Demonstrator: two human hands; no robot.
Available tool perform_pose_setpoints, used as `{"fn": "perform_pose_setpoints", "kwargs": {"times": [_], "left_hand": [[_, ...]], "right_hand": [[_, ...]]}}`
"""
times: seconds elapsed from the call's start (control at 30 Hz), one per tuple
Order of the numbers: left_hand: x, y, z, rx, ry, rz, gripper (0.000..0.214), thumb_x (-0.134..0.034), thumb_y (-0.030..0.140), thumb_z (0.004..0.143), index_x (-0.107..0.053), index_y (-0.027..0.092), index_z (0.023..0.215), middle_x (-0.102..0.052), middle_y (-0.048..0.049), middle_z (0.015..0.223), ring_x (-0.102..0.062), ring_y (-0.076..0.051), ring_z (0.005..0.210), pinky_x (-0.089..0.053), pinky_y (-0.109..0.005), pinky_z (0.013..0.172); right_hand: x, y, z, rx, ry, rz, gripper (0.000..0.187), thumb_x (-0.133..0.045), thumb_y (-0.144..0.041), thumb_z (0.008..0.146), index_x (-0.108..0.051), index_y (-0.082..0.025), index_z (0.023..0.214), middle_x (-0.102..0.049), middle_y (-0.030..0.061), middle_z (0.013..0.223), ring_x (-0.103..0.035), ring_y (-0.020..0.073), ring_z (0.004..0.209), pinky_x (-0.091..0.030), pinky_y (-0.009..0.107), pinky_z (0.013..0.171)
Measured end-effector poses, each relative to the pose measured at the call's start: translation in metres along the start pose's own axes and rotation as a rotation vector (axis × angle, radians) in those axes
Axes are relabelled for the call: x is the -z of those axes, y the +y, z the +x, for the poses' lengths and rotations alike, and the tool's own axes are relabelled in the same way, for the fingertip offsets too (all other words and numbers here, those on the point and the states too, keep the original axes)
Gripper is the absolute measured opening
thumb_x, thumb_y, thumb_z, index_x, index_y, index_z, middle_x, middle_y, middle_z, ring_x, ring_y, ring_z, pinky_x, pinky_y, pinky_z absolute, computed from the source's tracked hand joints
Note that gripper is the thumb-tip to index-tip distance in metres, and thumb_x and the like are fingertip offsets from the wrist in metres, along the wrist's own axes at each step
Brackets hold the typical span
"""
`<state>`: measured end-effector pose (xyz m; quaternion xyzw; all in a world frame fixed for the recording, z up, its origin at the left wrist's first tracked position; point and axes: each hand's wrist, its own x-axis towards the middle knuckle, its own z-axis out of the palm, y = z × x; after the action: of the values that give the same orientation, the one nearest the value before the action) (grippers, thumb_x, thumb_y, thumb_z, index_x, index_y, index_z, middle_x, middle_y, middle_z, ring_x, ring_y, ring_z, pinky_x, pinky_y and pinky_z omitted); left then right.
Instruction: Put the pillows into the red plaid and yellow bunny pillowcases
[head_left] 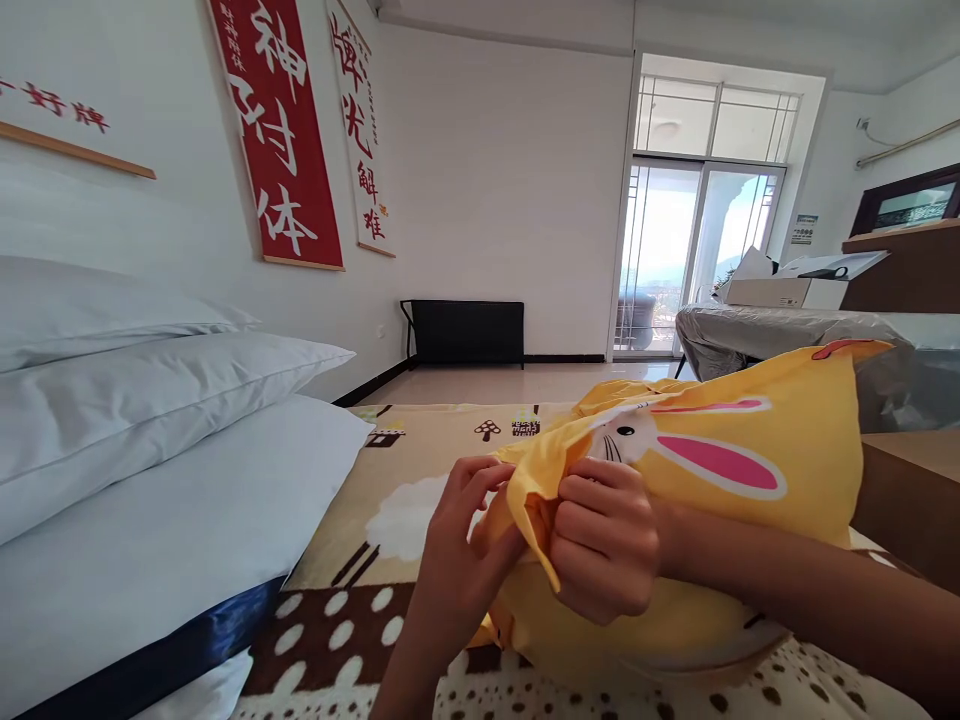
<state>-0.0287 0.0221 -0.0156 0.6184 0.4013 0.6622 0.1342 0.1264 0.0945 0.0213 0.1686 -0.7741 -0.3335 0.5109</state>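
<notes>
A yellow pillowcase [814, 455] with a white and pink rabbit print stretches out to the right of both hands. My right hand [604, 535] is closed in a fist around the bunched cloth near its left end. Facing it, my left hand [469, 535] has bent fingers closed on the cloth at the left side of the fold; its fingertips are partly hidden. Between the hands a flap of the yellow fabric hangs down. Beneath my right forearm bulges more yellow cloth [600, 635] with a pale print, and I cannot tell whether it is the same piece.
White pillows [165, 390] are piled at the left, on white bedding with a dark blue band [187, 630]. Under the hands lies a patterned beige and brown blanket [322, 640]. A black folded panel [469, 332] leans by the far wall. Plastic-covered furniture [795, 330] stands at the right.
</notes>
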Motion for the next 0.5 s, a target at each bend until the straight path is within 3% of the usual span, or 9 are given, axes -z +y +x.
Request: {"fn": "perform_pose_setpoints", "kwargs": {"times": [0.1,0.23,0.37,0.5], "left_hand": [[0.002,-0.001,-0.001,-0.143,0.001,0.195,0.028,-0.065,0.02,0.07,-0.067,0.023,0.098,-0.06,-0.0082,0.103,-0.055,-0.023,0.094,-0.046,-0.029,0.081],[0.0,-0.001,-0.003,-0.167,0.008,0.14,0.026,-0.063,0.019,0.072,-0.067,0.022,0.097,-0.062,-0.0077,0.099,-0.056,-0.023,0.091,-0.046,-0.029,0.078],[-0.006,-0.006,-0.005,0.106,0.157,-0.214,0.013,-0.068,0.03,0.07,-0.064,0.019,0.075,-0.058,-0.0012,0.067,-0.053,-0.015,0.061,-0.045,-0.025,0.058],[-0.011,-0.02,0.002,0.456,0.421,-0.588,0.028,-0.075,0.036,0.057,-0.061,0.017,0.072,-0.059,0.0013,0.06,-0.053,-0.013,0.051,-0.043,-0.024,0.049]], "right_hand": [[0.005,0.001,0.004,0.036,-0.037,-0.012,0.032,-0.052,-0.015,0.075,-0.035,-0.02,0.049,-0.028,-0.0022,0.053,-0.026,0.0125,0.052,-0.023,0.031,0.05],[0.016,0.002,0.01,-0.064,-0.217,-0.079,0.027,-0.049,-0.013,0.078,-0.042,-0.019,0.054,-0.038,-0.0008,0.055,-0.031,0.0136,0.056,-0.029,0.031,0.055],[0.031,0.006,0.016,-0.151,-0.366,-0.054,0.017,-0.045,-0.012,0.081,-0.056,-0.017,0.07,-0.053,0.0026,0.066,-0.044,0.0157,0.066,-0.036,0.033,0.065],[0.048,0.019,0.014,-0.381,-0.383,-0.174,0.026,-0.044,-0.016,0.086,-0.055,-0.012,0.109,-0.061,0.0141,0.108,-0.052,0.0243,0.098,-0.039,0.039,0.081]]}}
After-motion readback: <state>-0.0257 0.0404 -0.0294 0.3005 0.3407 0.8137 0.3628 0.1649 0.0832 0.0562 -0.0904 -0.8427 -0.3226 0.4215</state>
